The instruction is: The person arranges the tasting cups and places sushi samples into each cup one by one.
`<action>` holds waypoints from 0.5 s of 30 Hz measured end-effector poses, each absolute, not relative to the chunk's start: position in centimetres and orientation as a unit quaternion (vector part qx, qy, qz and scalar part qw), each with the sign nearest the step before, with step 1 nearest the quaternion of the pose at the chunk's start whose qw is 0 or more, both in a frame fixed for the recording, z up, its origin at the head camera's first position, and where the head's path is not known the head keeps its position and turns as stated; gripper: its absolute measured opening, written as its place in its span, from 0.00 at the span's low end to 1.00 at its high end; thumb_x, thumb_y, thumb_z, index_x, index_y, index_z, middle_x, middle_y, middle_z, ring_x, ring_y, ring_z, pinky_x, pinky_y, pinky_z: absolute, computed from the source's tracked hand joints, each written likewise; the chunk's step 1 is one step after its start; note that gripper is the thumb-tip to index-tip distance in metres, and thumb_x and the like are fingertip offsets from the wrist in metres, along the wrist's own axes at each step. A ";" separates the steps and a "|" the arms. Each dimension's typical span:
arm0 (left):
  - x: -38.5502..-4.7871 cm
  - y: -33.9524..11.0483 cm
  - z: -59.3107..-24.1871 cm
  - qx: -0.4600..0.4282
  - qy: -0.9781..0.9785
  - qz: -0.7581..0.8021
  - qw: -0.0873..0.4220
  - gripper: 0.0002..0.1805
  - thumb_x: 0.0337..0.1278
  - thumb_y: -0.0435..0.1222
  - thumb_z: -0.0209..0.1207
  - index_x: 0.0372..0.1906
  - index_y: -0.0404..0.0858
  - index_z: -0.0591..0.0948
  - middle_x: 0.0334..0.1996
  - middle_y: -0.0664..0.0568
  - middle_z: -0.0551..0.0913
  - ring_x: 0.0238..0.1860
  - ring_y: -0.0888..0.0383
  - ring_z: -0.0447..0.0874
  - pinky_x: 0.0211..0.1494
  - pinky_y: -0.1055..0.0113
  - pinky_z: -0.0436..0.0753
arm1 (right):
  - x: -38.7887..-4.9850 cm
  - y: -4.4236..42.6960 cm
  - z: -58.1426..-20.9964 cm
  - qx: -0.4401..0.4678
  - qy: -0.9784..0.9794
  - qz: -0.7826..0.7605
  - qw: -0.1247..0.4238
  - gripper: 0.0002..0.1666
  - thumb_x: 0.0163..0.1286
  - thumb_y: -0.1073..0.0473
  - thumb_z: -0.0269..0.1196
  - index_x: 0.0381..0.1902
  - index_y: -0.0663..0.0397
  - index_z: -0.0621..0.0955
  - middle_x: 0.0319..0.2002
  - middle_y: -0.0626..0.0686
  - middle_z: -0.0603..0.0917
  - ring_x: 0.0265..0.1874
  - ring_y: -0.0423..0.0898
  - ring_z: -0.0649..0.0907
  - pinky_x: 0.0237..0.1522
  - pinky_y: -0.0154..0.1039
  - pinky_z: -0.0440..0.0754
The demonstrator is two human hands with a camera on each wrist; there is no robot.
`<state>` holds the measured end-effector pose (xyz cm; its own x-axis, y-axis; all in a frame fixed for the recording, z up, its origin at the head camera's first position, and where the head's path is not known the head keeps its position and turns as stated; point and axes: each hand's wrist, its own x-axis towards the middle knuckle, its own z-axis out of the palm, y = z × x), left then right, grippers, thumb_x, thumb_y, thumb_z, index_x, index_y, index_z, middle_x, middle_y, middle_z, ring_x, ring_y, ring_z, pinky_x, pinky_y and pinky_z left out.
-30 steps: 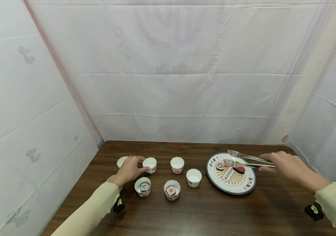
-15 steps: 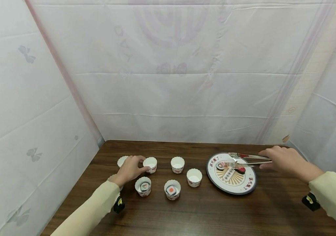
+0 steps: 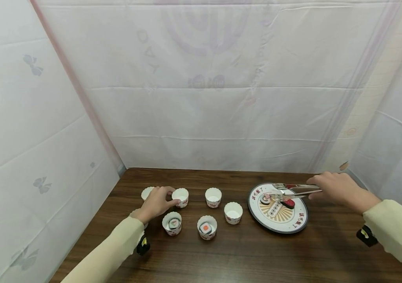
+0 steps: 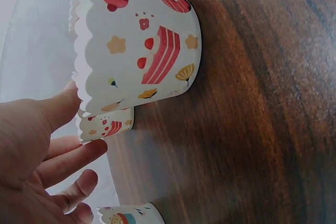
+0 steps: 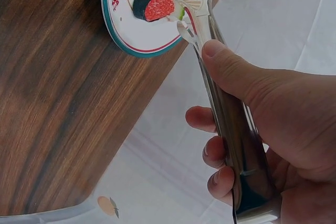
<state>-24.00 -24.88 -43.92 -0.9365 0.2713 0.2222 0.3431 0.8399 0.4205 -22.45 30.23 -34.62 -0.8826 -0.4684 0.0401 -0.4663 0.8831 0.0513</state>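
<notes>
In the head view, my left hand point(image 3: 158, 202) holds a white paper baking cup point(image 3: 181, 197) at its rim, thumb and index finger on its side. The cup has no food visible in it. My right hand point(image 3: 342, 190) grips metal tongs point(image 5: 226, 114) with parted ends over a round plate point(image 3: 278, 227). Between those ends, in the right wrist view, lies a small pale green-edged piece point(image 5: 178, 12). Whether the tongs touch it I cannot tell. A dark-wrapped sushi piece with red topping point(image 5: 157, 7) lies beside it. Another pink-and-white sushi piece point(image 3: 265, 199) sits farther left on the plate.
Two front cups, the left one point(image 3: 172, 232) and the middle one point(image 3: 207, 235), each contain a sushi piece. Other cups stand at the back point(image 3: 213, 197) and beside the plate point(image 3: 233, 214). More are partly behind my left hand. White cloth point(image 3: 222, 129) hangs behind the wooden table.
My right hand has shifted slightly left and away from me. The tongs have come lower over the plate, and their ends stand closer together. My left hand stays at the cup.
</notes>
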 end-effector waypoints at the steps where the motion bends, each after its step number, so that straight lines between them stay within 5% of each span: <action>1: -24.0 -24.9 -43.9 -0.161 -0.956 -0.233 0.077 0.20 0.60 0.41 0.72 0.52 0.32 0.86 0.46 0.42 0.89 0.47 0.45 0.87 0.52 0.48 0.84 | -22.5 30.2 -34.6 0.239 -0.970 -0.020 0.023 0.25 0.60 0.48 0.77 0.49 0.59 0.88 0.39 0.57 0.89 0.28 0.51 0.86 0.19 0.46 0.79; 15: -23.8 -25.0 -43.9 -0.162 -0.956 -0.231 0.079 0.19 0.60 0.40 0.72 0.51 0.32 0.86 0.45 0.41 0.89 0.47 0.44 0.88 0.51 0.47 0.84 | -22.5 30.1 -35.2 0.236 -0.971 -0.024 0.017 0.17 0.62 0.50 0.75 0.44 0.53 0.89 0.36 0.51 0.89 0.26 0.47 0.86 0.21 0.48 0.81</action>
<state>-23.82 -24.96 -43.91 -0.9352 0.2728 0.2259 0.3459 0.8405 0.4170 -22.52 30.05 -35.20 -0.8878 -0.4598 0.0217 -0.4581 0.8872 0.0543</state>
